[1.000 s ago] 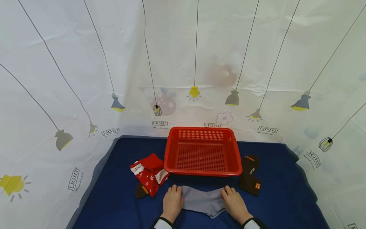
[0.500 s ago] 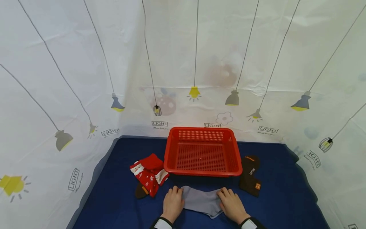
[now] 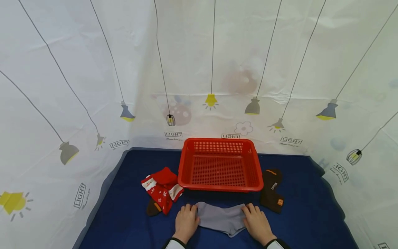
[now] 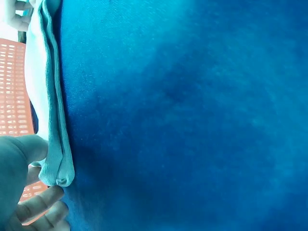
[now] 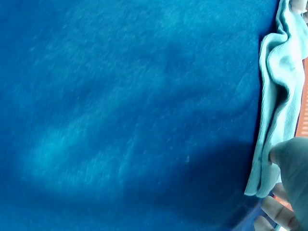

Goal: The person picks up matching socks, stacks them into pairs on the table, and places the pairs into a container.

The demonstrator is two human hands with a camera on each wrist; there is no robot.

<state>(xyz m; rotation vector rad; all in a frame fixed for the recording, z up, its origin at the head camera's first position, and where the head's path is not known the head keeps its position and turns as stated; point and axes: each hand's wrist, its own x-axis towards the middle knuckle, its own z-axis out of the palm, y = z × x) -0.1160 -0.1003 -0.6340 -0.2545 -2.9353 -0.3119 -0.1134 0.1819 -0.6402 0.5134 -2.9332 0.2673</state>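
Note:
Grey socks (image 3: pixel 221 218) lie flat in front of the basket, heel toward the person; the wrist views show two layers stacked together. My left hand (image 3: pixel 187 223) pinches their left end; in the left wrist view its thumb (image 4: pixel 34 147) is on the ribbed fabric and fingers are at the edge. At the other end my right hand (image 3: pixel 257 224) pinches the fabric, thumb (image 5: pixel 279 153) on top in the right wrist view. Parts of the fingertips are hidden behind the fabric.
A red plastic basket (image 3: pixel 220 187) stands behind the socks on the dark blue cloth (image 3: pixel 124 221). Red patterned socks (image 3: pixel 163 188) lie to its left, over a brown sock (image 3: pixel 153 208). Another brown sock (image 3: pixel 271 193) with orange marks lies at its right. A printed curtain (image 3: pixel 199 69) surrounds the table.
The right hand first slid left over the grey socks, then came back right to their end. The left hand shifted slightly left. The basket and other socks stayed put.

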